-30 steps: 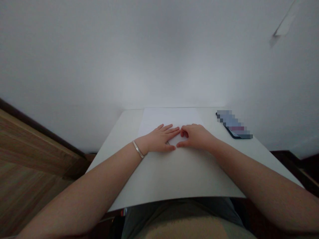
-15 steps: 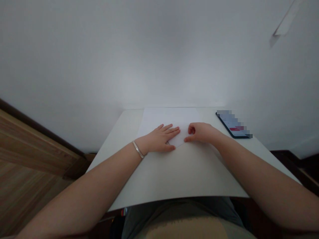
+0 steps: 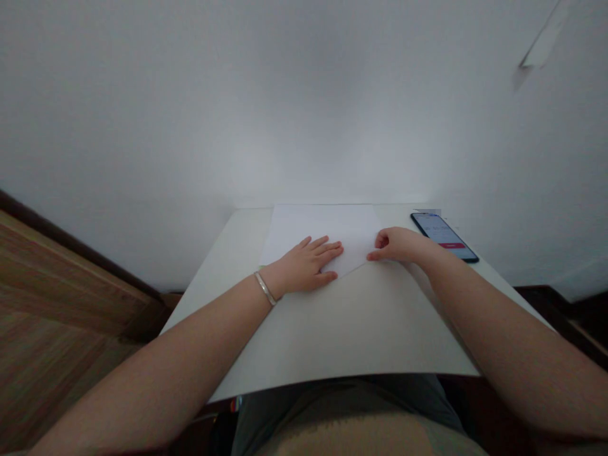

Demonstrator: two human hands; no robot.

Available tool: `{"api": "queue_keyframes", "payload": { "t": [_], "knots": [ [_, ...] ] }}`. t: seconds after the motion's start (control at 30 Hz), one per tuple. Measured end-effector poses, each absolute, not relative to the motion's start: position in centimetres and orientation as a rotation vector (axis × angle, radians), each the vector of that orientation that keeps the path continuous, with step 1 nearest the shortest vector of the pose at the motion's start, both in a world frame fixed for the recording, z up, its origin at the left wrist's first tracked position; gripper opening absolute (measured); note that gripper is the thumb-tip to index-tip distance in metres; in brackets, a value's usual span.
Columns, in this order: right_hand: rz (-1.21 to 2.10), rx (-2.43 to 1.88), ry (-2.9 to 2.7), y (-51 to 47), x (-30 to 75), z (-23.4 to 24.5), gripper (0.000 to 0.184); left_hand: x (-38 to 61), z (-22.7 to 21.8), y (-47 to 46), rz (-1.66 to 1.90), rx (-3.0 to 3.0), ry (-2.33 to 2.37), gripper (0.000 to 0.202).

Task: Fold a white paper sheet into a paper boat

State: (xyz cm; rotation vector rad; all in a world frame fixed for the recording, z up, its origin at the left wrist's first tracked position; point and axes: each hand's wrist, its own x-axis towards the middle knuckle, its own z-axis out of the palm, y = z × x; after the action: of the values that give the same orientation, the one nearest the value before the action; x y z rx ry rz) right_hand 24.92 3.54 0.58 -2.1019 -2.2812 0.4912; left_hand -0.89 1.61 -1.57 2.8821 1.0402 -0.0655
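A white sheet of paper [image 3: 323, 218] lies on the white table, its near edge running at a slant between my hands. My left hand [image 3: 311, 263] rests flat on the paper, fingers spread and thumb at the near edge. To the right, my right hand [image 3: 399, 246] has its fingers curled in, nothing visible inside them. Its thumb reaches out to the right end of the slanted edge and touches there. Part of the paper is hidden under my left hand.
A phone [image 3: 444, 237] with a lit screen lies at the table's right side, just beyond my right wrist. The white table [image 3: 351, 342] stands against a pale wall [image 3: 304, 114]. Wooden panelling [image 3: 61, 285] is at the left.
My right hand has slid right and slightly away from me along the paper's slanted edge, showing more of that edge. My left hand stays nearly still.
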Motion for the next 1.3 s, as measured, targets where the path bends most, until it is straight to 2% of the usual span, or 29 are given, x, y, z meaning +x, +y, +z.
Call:
{"api": "queue_keyframes", "payload": {
  "t": [0.47,0.67,0.8,1.03,1.2,1.3],
  "knots": [
    [0.631,-2.187,-2.178,4.5,27.1,0.4,0.024,-1.1,-1.8,1.8,-0.054,2.875,1.023,0.066],
    [0.73,-2.099,-2.221,5.0,27.7,-0.2,0.014,-1.2,-1.8,1.8,-0.046,2.934,0.954,0.056],
    [0.628,-2.073,-2.252,4.2,27.1,0.0,0.01,-1.2,-2.0,1.9,-0.046,2.935,0.971,0.058],
    [0.114,-2.137,-2.366,1.5,23.8,1.0,0.043,-0.9,-1.7,1.7,-0.012,2.944,0.999,0.06],
    [0.209,-1.984,-2.366,-0.2,21.1,1.1,0.065,-0.4,-1.4,1.6,-0.01,2.932,1.003,0.06],
    [0.187,-1.96,-2.369,-0.6,20.3,1.0,0.069,-0.2,-1.4,1.6,0.003,2.928,1.012,0.062]
  ]
}}
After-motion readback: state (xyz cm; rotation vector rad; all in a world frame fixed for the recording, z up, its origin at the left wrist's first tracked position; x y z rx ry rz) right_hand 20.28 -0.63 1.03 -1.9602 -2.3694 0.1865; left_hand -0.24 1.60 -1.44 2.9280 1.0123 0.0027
